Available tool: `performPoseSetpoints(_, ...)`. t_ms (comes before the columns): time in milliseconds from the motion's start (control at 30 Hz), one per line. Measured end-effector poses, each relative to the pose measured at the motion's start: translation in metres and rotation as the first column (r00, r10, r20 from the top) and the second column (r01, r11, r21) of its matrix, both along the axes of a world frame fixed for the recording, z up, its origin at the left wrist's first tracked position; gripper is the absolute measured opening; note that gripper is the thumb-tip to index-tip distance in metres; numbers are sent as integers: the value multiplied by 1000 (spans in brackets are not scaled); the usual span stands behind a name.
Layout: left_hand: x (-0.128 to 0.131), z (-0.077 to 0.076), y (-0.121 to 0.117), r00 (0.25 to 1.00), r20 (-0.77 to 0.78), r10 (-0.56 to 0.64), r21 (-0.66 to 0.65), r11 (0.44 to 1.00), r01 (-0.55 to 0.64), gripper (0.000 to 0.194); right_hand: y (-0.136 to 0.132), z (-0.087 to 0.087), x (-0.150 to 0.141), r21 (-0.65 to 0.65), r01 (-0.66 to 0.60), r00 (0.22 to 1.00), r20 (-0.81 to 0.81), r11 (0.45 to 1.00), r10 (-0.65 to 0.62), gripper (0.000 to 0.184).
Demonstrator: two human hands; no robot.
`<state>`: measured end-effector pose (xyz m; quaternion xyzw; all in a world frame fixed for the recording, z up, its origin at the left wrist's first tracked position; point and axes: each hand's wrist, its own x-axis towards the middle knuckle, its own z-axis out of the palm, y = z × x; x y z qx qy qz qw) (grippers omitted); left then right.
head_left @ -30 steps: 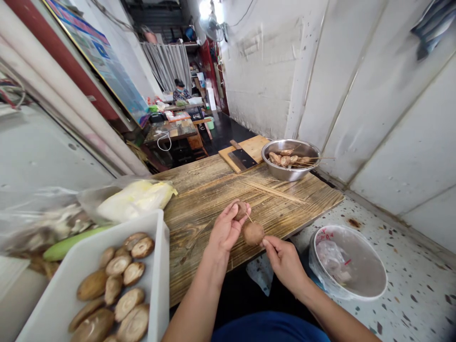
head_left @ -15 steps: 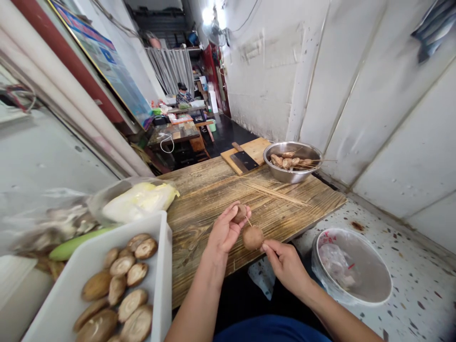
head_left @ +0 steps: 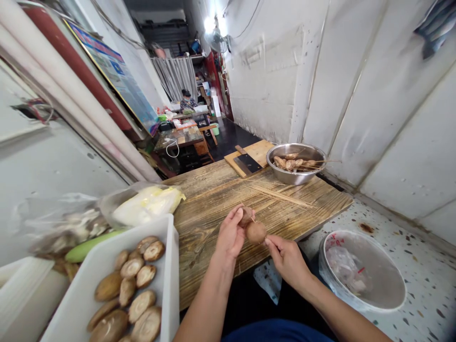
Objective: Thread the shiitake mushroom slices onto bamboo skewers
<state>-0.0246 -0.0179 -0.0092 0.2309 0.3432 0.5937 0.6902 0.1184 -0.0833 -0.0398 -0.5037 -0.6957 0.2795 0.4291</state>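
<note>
Between thumb and fingers, my left hand (head_left: pixel 230 232) grips a brown mushroom cap (head_left: pixel 245 216). Close beside it, a second mushroom (head_left: pixel 256 232) is threaded on a thin skewer. My right hand (head_left: pixel 287 259) pinches that skewer just below the second mushroom; most of the stick is hidden by the fingers. Both hands are over the front edge of the wooden table (head_left: pixel 199 209). Loose bamboo skewers (head_left: pixel 280 195) lie beyond them. At the left, a white bin (head_left: pixel 173 256) contains several mushrooms (head_left: pixel 142 304), some with gills up.
A steel bowl (head_left: pixel 297 178) of skewered mushrooms stands at the back right, next to a cleaver (head_left: pixel 248 163) on a cutting board (head_left: pixel 261 151). Bagged cabbage (head_left: pixel 147 204) sits behind the bin. A lined bucket (head_left: pixel 388 285) is on the floor right. A person (head_left: pixel 187 100) sits far back.
The two mushrooms are closer together, the left one moved down onto the skewer tip. The whole view has shifted slightly, so things appear a bit farther right.
</note>
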Motion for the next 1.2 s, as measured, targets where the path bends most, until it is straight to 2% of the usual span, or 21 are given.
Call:
performPoseSetpoints(200, 2, 1, -1, 1000, 1, -19, -17, 1000, 19, 26, 7, 2, 1, -27, -21, 999, -41, 999, 20, 32)
performPoseSetpoints(367, 8, -5, -3, 997, 66, -48, -94, 994, 54, 38, 10, -8, -3, -77, -21, 992, -122, 997, 12, 30)
performPoseSetpoints(533, 8, -10, -7, 1000, 10, -11, -18, 1000, 11, 25, 11, -20, -10, -109, -45, 982, -188, 993, 24, 33)
performPoseSetpoints(700, -1, -8, -6, 985, 163, -49, -31, 998, 55, 20, 5, -14, -16, -148, -130, 975, -200, 980, 99, 37)
performPoseSetpoints(767, -2, -6, -5, 985, 174, -18, -49, 998, 27, 18, 4, -10, -16, -125, -112, 981, -170, 986, 90, 37)
performPoseSetpoints(833, -1, -5, -5, 993, 116, 23, -53, 998, -17, 18, 5, -9, -14, -67, -53, 992, -119, 996, 44, 35)
performPoseSetpoints(900, 2, -5, -7, 995, 74, 64, -37, 997, -61, 22, 7, -10, -12, 6, 10, 999, -48, 1000, -10, 32)
performPoseSetpoints(967, 8, -5, -10, 992, 99, 79, -9, 997, -78, 30, 9, -14, -13, 67, 43, 998, 41, 997, -46, 30)
performPoseSetpoints(1067, 17, -8, -16, 985, 130, 111, 3, 994, -112, 31, 6, -20, -20, 108, 18, 981, 190, 994, -38, 31)
performPoseSetpoints(1200, 21, -16, -16, 976, 22, 215, -68, 975, -213, 29, 1, -14, -28, 93, -97, 926, 373, 991, 56, 28)
